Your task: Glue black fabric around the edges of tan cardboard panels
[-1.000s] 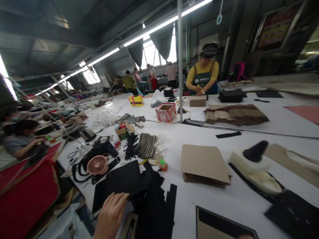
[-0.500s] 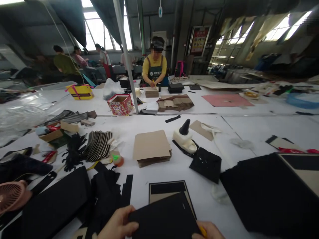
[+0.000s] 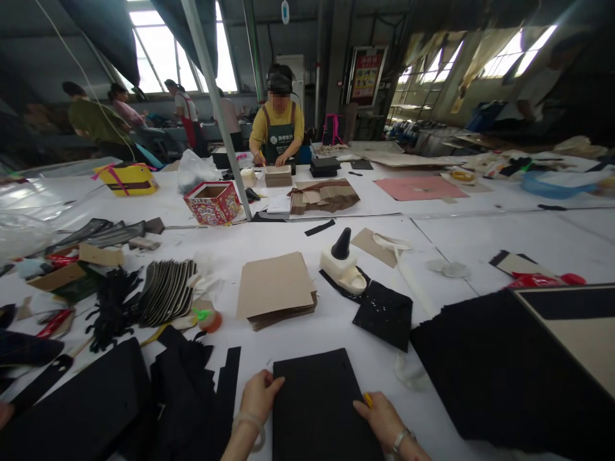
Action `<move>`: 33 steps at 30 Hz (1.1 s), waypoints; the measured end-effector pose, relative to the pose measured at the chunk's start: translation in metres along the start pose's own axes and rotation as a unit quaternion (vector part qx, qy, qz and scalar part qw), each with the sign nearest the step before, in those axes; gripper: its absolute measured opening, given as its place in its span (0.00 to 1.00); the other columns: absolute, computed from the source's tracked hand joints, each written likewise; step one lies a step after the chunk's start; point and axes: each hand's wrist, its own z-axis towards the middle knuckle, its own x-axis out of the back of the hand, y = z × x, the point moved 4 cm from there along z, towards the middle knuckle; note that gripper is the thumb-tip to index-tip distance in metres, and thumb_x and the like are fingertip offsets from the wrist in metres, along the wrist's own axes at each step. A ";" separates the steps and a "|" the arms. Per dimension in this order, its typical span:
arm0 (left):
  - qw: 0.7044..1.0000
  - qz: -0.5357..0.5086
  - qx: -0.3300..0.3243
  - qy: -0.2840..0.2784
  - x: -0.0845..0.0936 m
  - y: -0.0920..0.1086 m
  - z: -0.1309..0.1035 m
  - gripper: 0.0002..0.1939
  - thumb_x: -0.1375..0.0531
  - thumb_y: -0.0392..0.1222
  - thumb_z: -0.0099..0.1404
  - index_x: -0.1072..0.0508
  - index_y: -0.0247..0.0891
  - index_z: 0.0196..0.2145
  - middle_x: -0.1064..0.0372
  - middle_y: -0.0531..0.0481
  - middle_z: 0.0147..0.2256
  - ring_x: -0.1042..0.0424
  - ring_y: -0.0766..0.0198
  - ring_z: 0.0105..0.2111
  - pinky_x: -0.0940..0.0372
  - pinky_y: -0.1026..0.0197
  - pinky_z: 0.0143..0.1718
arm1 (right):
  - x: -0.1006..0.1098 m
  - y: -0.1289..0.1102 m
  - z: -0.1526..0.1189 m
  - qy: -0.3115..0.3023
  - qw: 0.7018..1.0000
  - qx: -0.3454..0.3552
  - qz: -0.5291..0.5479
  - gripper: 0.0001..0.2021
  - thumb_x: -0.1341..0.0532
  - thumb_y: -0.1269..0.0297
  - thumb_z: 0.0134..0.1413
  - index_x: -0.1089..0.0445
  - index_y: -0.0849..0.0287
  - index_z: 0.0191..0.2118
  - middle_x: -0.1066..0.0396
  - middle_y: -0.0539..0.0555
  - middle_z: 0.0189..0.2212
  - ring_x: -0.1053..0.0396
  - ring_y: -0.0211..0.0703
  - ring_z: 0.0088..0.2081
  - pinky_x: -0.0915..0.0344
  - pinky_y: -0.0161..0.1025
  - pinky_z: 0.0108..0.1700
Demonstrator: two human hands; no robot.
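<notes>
Black sheet (image 3: 319, 403) lay flat on the white worktop (image 3: 480, 237) at lower centre of the frame. Half a second before, it was lifted and tilted between both hands, above a tan panel with a black border; that panel was no longer visible, so the sheet appeared to have been laid squarely over it. A second before, only the left hand was in view, resting on dark material at lower left.

Left hand (image 3: 257, 397) held the sheet's left edge, thumb on top and fingers curled at the side, a band on the wrist. Right hand (image 3: 384, 419) lay on the right edge, fingers flat and spread, with something small and yellow by the fingertips; whether it was held could not be told. Neither hand lifted the sheet now; both seemed to be settling or squaring it, which suggested the placing was done and alignment was in hand.

Around it: heaps of black cut pieces (image 3: 182, 384) at lower left, a large black stack (image 3: 504, 371) at right, a pile of brown card (image 3: 276, 291) just above centre, a cream glue bottle with black nozzle (image 3: 342, 262) beyond that. In the upper middle, a co-worker in a yellow top (image 3: 278, 131) worked at a far worktop.
</notes>
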 end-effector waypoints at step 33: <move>0.955 0.165 -0.220 -0.109 -0.064 0.036 -0.059 0.35 0.42 0.37 0.55 0.36 0.39 0.61 0.40 0.41 0.64 0.43 0.46 0.64 0.44 0.45 0.65 | 0.002 -0.019 -0.014 0.018 0.997 0.067 -0.035 0.10 0.43 0.61 0.57 0.33 0.58 0.28 0.27 0.55 0.29 0.30 0.47 0.35 0.40 0.37 0.38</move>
